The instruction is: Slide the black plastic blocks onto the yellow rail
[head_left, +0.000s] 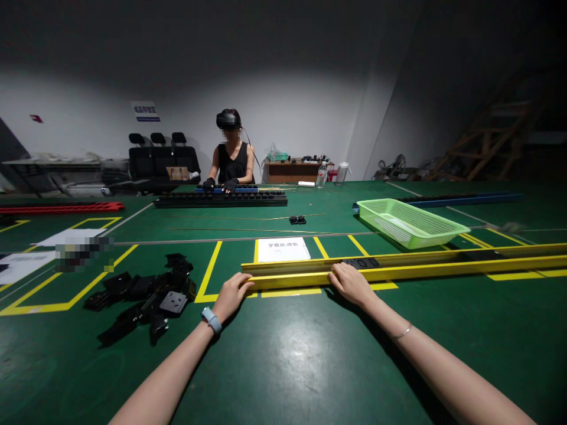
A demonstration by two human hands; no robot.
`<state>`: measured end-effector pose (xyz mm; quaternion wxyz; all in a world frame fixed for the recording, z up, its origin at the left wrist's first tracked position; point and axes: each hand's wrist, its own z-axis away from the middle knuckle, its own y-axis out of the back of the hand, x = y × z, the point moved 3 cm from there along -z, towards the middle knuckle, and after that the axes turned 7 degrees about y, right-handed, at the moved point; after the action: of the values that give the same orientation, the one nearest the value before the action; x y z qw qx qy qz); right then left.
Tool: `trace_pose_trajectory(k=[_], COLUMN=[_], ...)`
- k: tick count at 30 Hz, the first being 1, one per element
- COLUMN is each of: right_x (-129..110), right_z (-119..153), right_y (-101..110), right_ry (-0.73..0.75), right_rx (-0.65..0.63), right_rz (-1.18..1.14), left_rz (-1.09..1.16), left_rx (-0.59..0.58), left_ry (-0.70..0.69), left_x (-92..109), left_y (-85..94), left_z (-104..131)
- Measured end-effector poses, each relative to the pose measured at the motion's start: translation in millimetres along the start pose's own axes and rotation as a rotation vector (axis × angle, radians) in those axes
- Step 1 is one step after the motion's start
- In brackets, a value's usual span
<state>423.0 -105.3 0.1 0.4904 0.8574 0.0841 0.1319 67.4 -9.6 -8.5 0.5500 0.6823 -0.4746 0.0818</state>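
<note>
A long yellow rail (425, 270) with a U-shaped channel lies across the table in front of me and runs off to the right. My left hand (233, 297) pinches the front wall at its left end. Over the same front wall curl the fingers of my right hand (352, 284), their tips inside the channel. Just beyond those fingertips sit black socket modules (367, 263) in the channel; whether the fingers touch them is hidden. To the left of my left hand, a loose pile of black modules (139, 295) lies on the green table, one of them with a grey face (173, 303).
Behind the rail lie a paper sign (284, 249) and a light green basket (411, 224). Thin rods (239, 230) and two small black pieces (297, 219) lie farther back. Across the table a person (233, 156) in a headset handles a blue rail (241, 190) behind black rails (221, 201).
</note>
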Motion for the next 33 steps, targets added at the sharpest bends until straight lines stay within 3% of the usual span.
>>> trace_pose_trajectory(k=[9,14,20,33], right_x=[-9,-38,-69,-70], right_z=[-6,-22,-42,-42], right_y=[-2,-4,-10,-8], right_ry=[-0.014,0.024,0.049,0.061], right_rx=[-0.027,-0.006,0.020,0.000], right_rz=[-0.006,-0.058,-0.092,-0.117], left_rz=[-0.058,-0.104,-0.131,-0.133], left_rx=[-0.049,-0.038,0.061,0.088], left_ry=[-0.003,0.070,0.142,0.143], left_x=[-9,-37,-65,-66], left_y=[12.3,38.5,64.7,63.4], left_z=[-1,9,20,23])
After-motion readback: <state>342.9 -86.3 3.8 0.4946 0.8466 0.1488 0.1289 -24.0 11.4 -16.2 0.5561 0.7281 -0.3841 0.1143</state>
